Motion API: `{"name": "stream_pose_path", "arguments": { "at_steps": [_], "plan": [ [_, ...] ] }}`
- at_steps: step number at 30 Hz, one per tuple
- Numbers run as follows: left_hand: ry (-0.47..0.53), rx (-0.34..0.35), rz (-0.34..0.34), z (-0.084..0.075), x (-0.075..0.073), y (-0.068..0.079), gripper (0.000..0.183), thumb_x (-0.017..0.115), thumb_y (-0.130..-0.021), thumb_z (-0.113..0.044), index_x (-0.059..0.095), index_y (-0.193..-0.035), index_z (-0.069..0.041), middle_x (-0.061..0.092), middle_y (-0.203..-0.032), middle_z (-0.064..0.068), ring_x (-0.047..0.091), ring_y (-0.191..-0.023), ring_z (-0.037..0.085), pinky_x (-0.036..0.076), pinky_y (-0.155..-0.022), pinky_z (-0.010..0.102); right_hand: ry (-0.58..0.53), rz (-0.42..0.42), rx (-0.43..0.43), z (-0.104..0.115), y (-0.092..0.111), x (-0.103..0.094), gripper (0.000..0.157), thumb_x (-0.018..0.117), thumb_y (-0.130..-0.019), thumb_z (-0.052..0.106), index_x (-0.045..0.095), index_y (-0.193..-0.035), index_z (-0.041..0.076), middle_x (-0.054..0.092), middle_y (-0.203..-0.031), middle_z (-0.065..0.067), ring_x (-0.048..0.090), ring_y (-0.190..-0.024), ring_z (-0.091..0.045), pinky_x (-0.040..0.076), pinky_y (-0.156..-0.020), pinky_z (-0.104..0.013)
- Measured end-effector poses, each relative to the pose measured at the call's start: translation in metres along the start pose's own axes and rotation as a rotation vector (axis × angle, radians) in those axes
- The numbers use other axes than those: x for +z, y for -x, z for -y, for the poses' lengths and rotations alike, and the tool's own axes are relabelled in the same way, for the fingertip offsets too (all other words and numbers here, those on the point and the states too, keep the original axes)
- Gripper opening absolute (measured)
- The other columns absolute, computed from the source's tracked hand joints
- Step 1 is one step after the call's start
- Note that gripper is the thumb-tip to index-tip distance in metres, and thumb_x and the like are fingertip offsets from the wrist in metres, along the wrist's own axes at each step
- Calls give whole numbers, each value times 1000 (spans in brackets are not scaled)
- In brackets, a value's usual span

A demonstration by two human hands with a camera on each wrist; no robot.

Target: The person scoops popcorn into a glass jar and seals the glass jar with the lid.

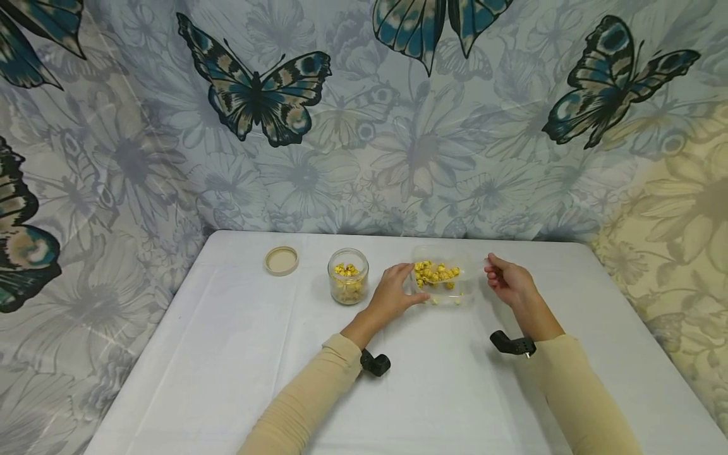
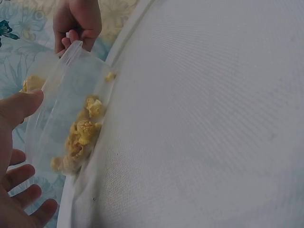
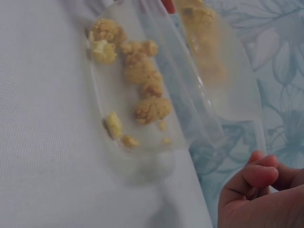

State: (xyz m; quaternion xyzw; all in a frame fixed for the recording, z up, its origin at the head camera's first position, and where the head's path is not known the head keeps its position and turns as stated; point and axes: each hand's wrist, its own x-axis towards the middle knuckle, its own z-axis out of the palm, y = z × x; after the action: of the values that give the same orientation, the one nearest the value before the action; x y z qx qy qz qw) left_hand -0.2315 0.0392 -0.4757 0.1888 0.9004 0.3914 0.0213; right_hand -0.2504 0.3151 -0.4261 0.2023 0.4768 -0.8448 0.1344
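Observation:
A clear plastic container [image 1: 463, 294] with yellow popcorn [image 1: 433, 273] in it stands on the white table. My left hand [image 1: 395, 294] spans its left end, with the thumb [image 2: 26, 103] at the rim and the other fingers spread loosely beside the wall. To the right of the container, my right hand [image 1: 510, 282] pinches a thin clear strip [image 3: 260, 135] between thumb and curled fingers. The strip runs up toward the popcorn side; I cannot tell what it belongs to. Left of my left hand is a glass jar [image 1: 349, 296] partly filled with popcorn.
A round gold-rimmed lid [image 1: 281, 260] lies at the back left of the table [image 1: 216, 354]. Behind the table hangs a butterfly-patterned cloth [image 1: 341, 177]. Black wrist cameras are on both wrists.

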Motion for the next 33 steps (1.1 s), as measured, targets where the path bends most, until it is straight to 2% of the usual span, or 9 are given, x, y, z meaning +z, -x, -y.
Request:
{"name": "stream_pose_path", "arguments": {
  "at_steps": [8,15,20,24,33],
  "plan": [
    [-9,-24,1,-1,-3,0,75,72,-86,-45,43,-147,-12,45,-148,7,41,-138,25,38,-114,39,-7,8,-17,3,4,5,34,50,-101,15,68,-73,8,61,-60,-3,49,-53,-8,40,-46,-18],
    [9,-28,10,-5,-8,3,74,73,-86,-43,44,-147,-12,44,-149,7,40,-139,26,38,-114,40,-25,25,-66,3,9,10,33,49,-102,13,68,-75,7,62,-59,-2,50,-52,-8,40,-45,-18],
    [64,-30,10,-14,-18,7,73,73,-86,-40,43,-147,-13,41,-151,8,37,-141,28,38,-114,43,-20,-19,-110,4,13,16,31,52,-100,12,69,-74,10,62,-60,-2,50,-52,-9,41,-45,-18],
    [104,-38,3,-23,-28,9,74,74,-86,-38,41,-148,-14,39,-152,8,36,-142,28,38,-114,46,-35,-6,-124,6,16,22,31,52,-100,12,69,-74,9,62,-60,-2,50,-51,-8,40,-44,-18],
    [82,-65,-11,-35,-47,11,81,75,-84,-41,38,-150,-14,35,-155,8,34,-144,28,37,-114,45,-74,24,-129,11,18,34,32,50,-101,11,67,-74,6,62,-59,-3,50,-51,-9,40,-44,-18]
  ]
}}
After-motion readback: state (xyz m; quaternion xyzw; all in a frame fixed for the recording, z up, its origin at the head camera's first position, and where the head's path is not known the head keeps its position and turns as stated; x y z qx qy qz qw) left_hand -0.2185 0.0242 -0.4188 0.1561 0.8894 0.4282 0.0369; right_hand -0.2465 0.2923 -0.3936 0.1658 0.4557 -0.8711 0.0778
